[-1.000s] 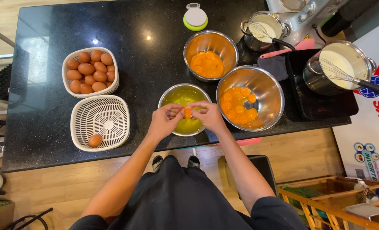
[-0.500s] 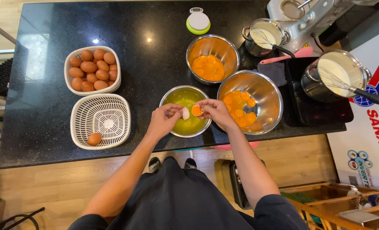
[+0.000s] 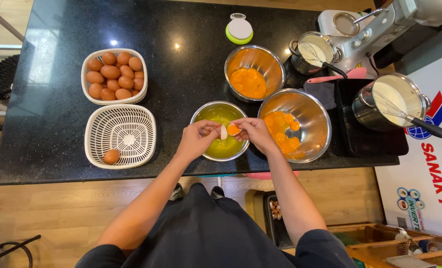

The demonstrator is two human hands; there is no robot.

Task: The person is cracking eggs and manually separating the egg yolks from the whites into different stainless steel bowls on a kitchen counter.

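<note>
My left hand (image 3: 197,140) and right hand (image 3: 252,134) bare, no gloves or rings, forearms uncovered, short black sleeves, a dark apron down my front

One head-worn camera is looking almost straight down from above the person, facing the black counter (image 3: 57,99). It is sitting high enough to be taking in the whole counter, both forearms, the torso and the wooden floor (image 3: 47,208) below.

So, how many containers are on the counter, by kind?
Steel mixing bowls: 3
White baskets: 2
Steel pots with whisks: 2
Total: 7
</note>
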